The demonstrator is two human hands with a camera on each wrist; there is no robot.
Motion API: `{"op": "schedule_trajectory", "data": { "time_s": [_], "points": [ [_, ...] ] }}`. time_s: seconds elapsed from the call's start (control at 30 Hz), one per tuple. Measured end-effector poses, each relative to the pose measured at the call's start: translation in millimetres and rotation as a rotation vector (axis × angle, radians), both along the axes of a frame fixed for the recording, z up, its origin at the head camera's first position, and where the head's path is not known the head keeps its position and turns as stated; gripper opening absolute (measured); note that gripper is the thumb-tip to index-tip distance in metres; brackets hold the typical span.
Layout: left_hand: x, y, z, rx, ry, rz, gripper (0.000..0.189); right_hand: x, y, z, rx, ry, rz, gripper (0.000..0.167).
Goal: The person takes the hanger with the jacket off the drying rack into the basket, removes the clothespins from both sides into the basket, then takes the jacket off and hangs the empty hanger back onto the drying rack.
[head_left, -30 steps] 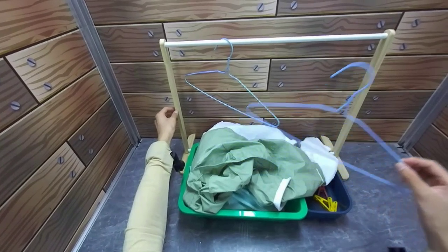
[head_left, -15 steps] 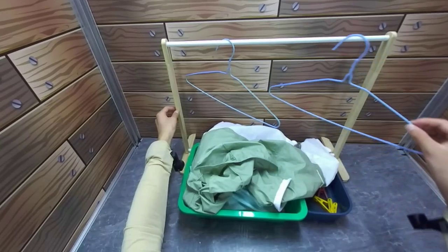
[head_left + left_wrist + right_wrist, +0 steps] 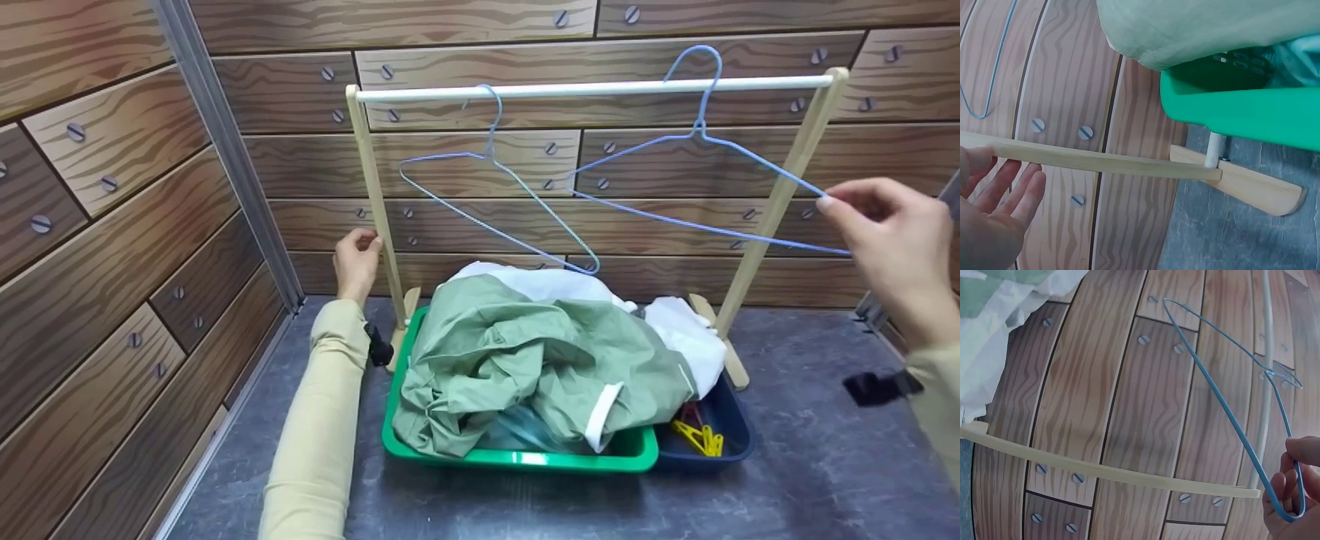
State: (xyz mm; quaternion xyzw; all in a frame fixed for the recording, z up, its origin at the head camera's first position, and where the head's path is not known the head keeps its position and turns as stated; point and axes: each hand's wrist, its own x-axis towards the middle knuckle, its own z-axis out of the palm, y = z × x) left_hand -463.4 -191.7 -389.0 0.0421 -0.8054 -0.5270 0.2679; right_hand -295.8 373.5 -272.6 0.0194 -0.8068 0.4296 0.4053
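My right hand [image 3: 896,240] pinches one lower corner of a blue wire hanger [image 3: 739,225]. This hanger's hook rises above the white rod of the rack [image 3: 600,89], its tip level with the rod; whether they touch I cannot tell. A second blue hanger [image 3: 517,174] hangs by its hook toward the rod's left end. My left hand [image 3: 356,261] holds the rack's left wooden post [image 3: 1100,161] between thumb and fingertips, the other fingers loosely extended beside it. Below, a rumpled green garment [image 3: 517,352] lies heaped in a green basket [image 3: 525,459].
White cloth [image 3: 686,341] bulges behind the green garment and over a dark blue tub [image 3: 739,450]. Yellow clothespins [image 3: 701,436] and something red lie in that tub. The rack's wooden feet [image 3: 731,360] stand beside the containers. Wood-patterned walls [image 3: 465,225] enclose the grey surface [image 3: 315,465].
My right hand has raised the hanger from low on the right, then shifted it leftward, bringing its hook up to the rod. My left hand stays at the post.
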Motion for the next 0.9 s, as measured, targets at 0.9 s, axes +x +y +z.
{"op": "schedule_trajectory", "data": {
  "time_s": [0.9],
  "points": [
    [14.7,-3.5,-10.7,-0.008,-0.063,-0.125,0.029,-48.0,5.9,-58.5,0.263,-0.184,-0.01,0.024]
  ]
}}
